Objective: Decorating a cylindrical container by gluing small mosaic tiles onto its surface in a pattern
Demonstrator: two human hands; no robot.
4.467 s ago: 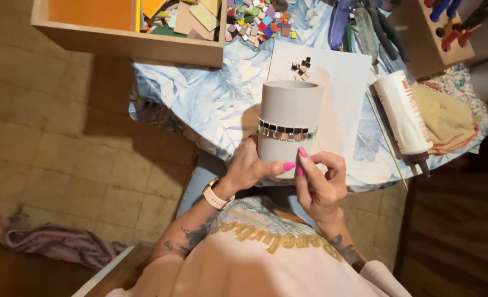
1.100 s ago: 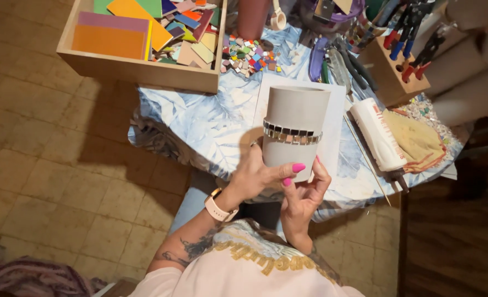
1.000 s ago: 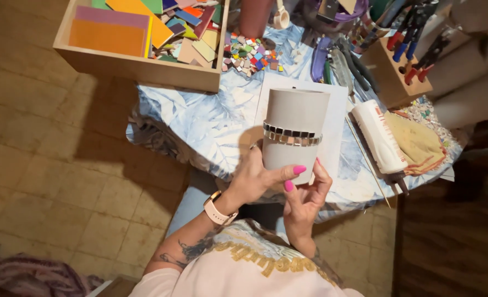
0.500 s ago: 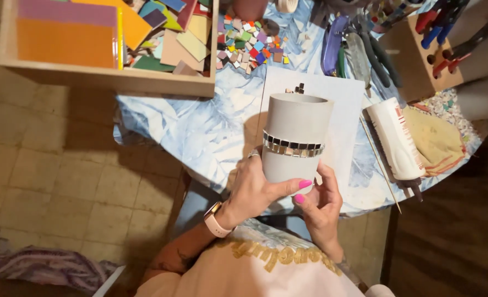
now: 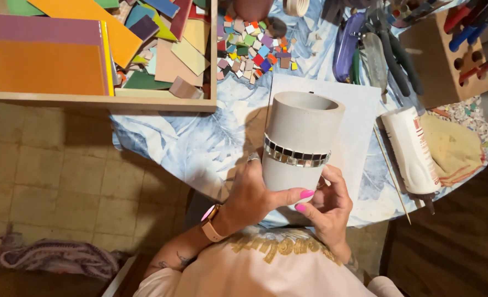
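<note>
- While both hands are wrapping its lower half, left hand (image 5: 249,195) and right hand (image 5: 329,206) are clamping the pale grey cylindrical pot (image 5: 299,146) above the lap.
- Probably heavy, rigid and chippable, it is gripping best below the mirror-tile band (image 5: 296,157).
- Beyond, loose coloured mosaic tiles (image 5: 249,52) are lying scattered on the blue leaf-print tablecloth (image 5: 200,143).

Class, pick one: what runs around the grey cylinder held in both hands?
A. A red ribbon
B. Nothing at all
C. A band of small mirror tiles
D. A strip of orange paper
C: a ring of small square mirror tiles circles the grey cylinder, just above the left hand and right hand gripping its lower part.
</note>
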